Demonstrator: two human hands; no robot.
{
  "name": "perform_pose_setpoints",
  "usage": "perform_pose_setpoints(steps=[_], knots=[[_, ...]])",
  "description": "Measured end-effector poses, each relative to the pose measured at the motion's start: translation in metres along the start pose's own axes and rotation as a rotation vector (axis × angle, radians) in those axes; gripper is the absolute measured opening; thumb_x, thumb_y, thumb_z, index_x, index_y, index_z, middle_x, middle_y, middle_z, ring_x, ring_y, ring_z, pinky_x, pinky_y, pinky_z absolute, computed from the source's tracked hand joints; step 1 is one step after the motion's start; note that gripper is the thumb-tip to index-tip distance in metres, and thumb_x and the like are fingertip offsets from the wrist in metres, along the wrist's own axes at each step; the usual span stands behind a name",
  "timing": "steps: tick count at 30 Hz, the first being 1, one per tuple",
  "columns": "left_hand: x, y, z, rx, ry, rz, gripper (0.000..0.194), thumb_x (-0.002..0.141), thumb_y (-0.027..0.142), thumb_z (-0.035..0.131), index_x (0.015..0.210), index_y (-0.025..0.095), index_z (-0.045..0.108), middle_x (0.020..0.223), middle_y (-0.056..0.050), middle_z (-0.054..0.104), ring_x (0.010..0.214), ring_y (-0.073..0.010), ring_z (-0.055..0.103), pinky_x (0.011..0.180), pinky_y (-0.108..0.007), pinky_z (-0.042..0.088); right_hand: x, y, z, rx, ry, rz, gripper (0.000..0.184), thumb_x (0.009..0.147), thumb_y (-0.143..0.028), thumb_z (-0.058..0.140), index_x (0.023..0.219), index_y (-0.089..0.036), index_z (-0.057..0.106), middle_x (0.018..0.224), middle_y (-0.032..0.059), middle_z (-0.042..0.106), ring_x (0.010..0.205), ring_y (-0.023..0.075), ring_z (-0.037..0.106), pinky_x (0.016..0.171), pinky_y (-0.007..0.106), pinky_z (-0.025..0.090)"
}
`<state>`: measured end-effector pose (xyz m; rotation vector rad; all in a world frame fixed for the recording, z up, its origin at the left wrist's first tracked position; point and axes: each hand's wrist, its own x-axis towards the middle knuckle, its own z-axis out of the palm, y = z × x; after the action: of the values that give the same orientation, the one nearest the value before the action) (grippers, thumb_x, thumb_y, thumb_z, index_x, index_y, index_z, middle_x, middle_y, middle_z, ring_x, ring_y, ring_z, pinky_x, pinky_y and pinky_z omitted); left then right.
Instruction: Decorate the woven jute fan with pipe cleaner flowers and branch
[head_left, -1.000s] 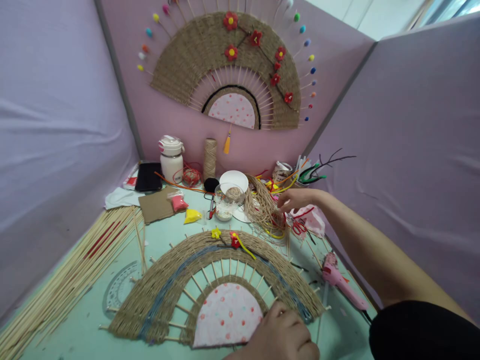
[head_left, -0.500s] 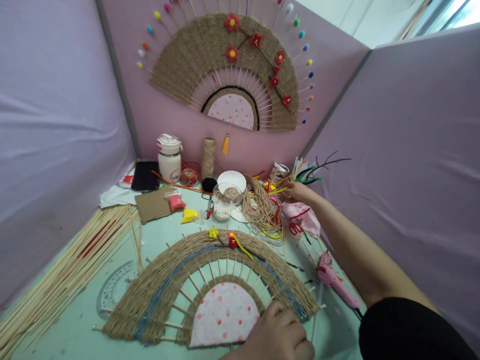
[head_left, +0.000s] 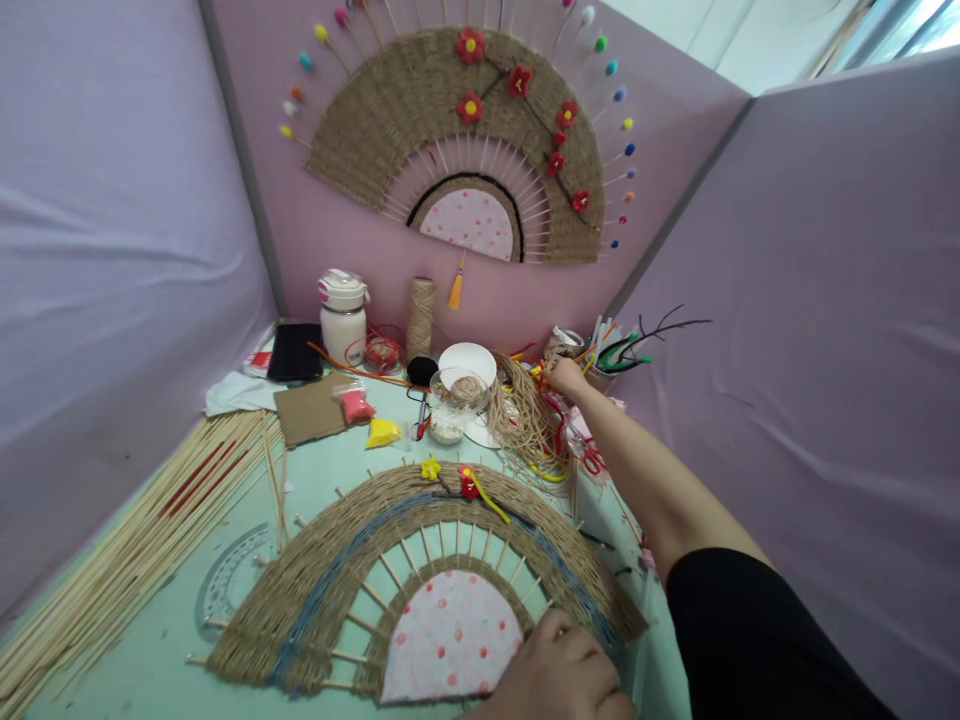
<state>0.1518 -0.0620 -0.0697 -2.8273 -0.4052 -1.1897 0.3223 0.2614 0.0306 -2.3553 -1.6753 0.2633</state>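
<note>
A woven twine fan point(head_left: 352, 560) with blue bands, a dotted half-round centre and small flowers lies on the table. At its lower right, my left hand point(head_left: 562, 670) is closed with curled fingers over the edge of the fan. My right hand point(head_left: 562, 378) reaches to the back, among yellow and red bits beside a tan twine bundle point(head_left: 523, 410). Its fingers are drawn together, and what they hold is too small to make out. A yellow flower point(head_left: 430, 469), a red flower point(head_left: 469, 487) and a yellow strip point(head_left: 491, 500) sit on the fan's upper rim.
Thin sticks point(head_left: 150, 540) and a clear protractor point(head_left: 236, 575) lie at left. Behind are a white bottle point(head_left: 343, 325), twine spool point(head_left: 421, 318), white bowl point(head_left: 480, 362) and red-handled scissors point(head_left: 592, 458). A finished fan point(head_left: 375, 115) hangs on the back wall.
My right hand has moved left across the back supplies, toward the yellow and red bits. Its arm now covers the pink glue gun. My left hand stays at the fan.
</note>
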Motion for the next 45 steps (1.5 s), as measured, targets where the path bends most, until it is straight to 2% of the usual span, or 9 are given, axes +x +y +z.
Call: perform_pose_setpoints(steps=[7, 11, 16, 22, 25, 30, 35, 41, 45], knots=[[-0.001, 0.0, 0.001, -0.023, 0.111, -0.045, 0.023, 0.079, 0.021, 0.06, 0.061, 0.017, 0.047, 0.056, 0.003, 0.048, 0.061, -0.0109, 0.038, 0.063, -0.031, 0.021, 0.0, -0.002, -0.001, -0.082, 0.039, -0.024, 0.025, 0.081, -0.031, 0.06, 0.088, -0.009, 0.07, 0.08, 0.0131, 0.069, 0.076, 0.0183, 0.064, 0.065, 0.023, 0.044], [0.005, 0.0, -0.011, -0.057, 0.236, -0.049, 0.018, 0.076, 0.018, 0.061, 0.064, 0.017, 0.048, 0.058, 0.003, 0.049, 0.061, -0.0123, 0.039, 0.064, -0.032, 0.02, -0.016, 0.0, -0.034, -0.151, 0.165, -0.112, 0.03, 0.086, -0.037, 0.051, 0.098, -0.016, 0.068, 0.098, 0.0148, 0.068, 0.093, 0.0221, 0.063, 0.074, 0.027, 0.043], [0.006, -0.001, -0.021, -0.099, 0.156, -0.067, 0.015, 0.076, 0.014, 0.06, 0.067, 0.017, 0.048, 0.059, 0.002, 0.05, 0.063, -0.0132, 0.041, 0.064, -0.032, 0.022, -0.048, -0.004, -0.088, -0.234, 0.438, -0.223, 0.031, 0.088, -0.038, 0.045, 0.093, -0.017, 0.067, 0.092, 0.0157, 0.068, 0.086, 0.0247, 0.062, 0.07, 0.031, 0.041], [0.005, -0.006, -0.04, -0.221, -0.075, -0.121, 0.004, 0.082, 0.018, 0.053, 0.081, 0.016, 0.057, 0.073, -0.003, 0.058, 0.076, -0.0152, 0.048, 0.07, -0.032, 0.03, -0.087, -0.001, -0.138, 0.166, 0.791, -0.318, 0.03, 0.087, -0.041, 0.048, 0.08, -0.015, 0.061, 0.076, 0.0112, 0.065, 0.072, 0.0204, 0.059, 0.066, 0.031, 0.042], [0.013, -0.008, -0.055, -0.344, -0.049, -0.253, 0.013, 0.085, 0.019, 0.048, 0.088, 0.017, 0.061, 0.077, -0.005, 0.062, 0.079, -0.0161, 0.052, 0.074, -0.033, 0.033, -0.119, -0.001, -0.141, 0.505, 0.787, -0.458, 0.029, 0.088, -0.042, 0.047, 0.083, -0.016, 0.058, 0.07, 0.006, 0.063, 0.059, 0.015, 0.058, 0.058, 0.027, 0.044], [0.036, -0.025, -0.088, -0.801, 0.14, -0.781, 0.029, 0.088, 0.039, 0.048, 0.097, 0.018, 0.065, 0.096, -0.009, 0.067, 0.093, -0.0197, 0.057, 0.084, -0.034, 0.041, -0.205, -0.012, -0.114, 0.888, 0.809, -0.64, 0.024, 0.088, -0.042, 0.05, 0.094, -0.019, 0.057, 0.077, 0.0025, 0.065, 0.06, 0.0121, 0.062, 0.056, 0.025, 0.05], [0.036, -0.065, -0.133, -1.608, 0.385, -1.361, 0.045, 0.092, 0.046, 0.036, 0.103, 0.01, 0.06, 0.095, -0.014, 0.067, 0.088, -0.0189, 0.063, 0.08, -0.032, 0.049, -0.293, -0.026, -0.044, 0.746, 0.646, -0.945, 0.018, 0.088, -0.028, 0.051, 0.1, -0.025, 0.064, 0.091, 0.0044, 0.07, 0.082, 0.0175, 0.066, 0.076, 0.033, 0.054], [0.006, -0.094, -0.19, -1.876, 0.768, -1.449, 0.022, 0.093, 0.009, 0.032, 0.089, 0.01, 0.053, 0.068, -0.003, 0.057, 0.053, -0.0041, 0.055, 0.048, -0.011, 0.045, -0.353, -0.051, 0.032, 0.586, 0.299, -1.288, 0.025, 0.09, -0.017, 0.043, 0.101, -0.023, 0.065, 0.096, 0.006, 0.07, 0.09, 0.0174, 0.064, 0.08, 0.032, 0.051], [-0.003, -0.1, -0.208, -1.943, 0.728, -1.348, 0.024, 0.096, 0.011, 0.027, 0.083, 0.012, 0.047, 0.06, 0.004, 0.042, 0.035, 0.0011, 0.034, 0.031, -0.009, 0.025, -0.365, -0.062, 0.036, 0.629, 0.138, -1.29, 0.023, 0.09, -0.021, 0.046, 0.105, -0.023, 0.064, 0.097, 0.0058, 0.069, 0.09, 0.0164, 0.064, 0.081, 0.03, 0.05]])
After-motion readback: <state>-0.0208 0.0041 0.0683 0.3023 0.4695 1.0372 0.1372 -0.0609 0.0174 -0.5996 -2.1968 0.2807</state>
